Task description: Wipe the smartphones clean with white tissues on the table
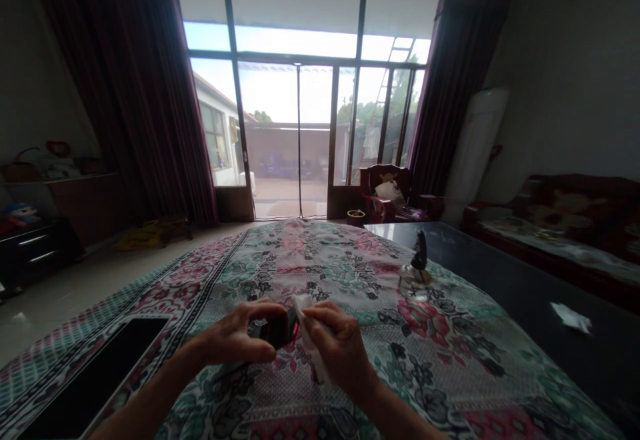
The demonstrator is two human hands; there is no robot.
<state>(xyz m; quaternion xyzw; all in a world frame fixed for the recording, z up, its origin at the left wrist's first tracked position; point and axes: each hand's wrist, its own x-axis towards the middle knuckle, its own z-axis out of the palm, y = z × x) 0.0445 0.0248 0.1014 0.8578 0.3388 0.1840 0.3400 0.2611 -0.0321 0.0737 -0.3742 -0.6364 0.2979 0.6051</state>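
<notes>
My left hand is closed around a small dark rounded object, its thumb below and fingers above. A thin red strip shows on the object's right side; its exact kind is hard to make out in the dim light. My right hand pinches a folded white tissue, which touches or nearly touches the object's right end. Part of the tissue hangs below the fingers. Both hands are just above a flowered cloth covering the surface in front of me.
A clear bottle with a black spray top stands on the cloth to the right. At the lower left lies a flat black-screened device. A crumpled white tissue rests on the dark tabletop. Beyond are glass doors and a wooden armchair.
</notes>
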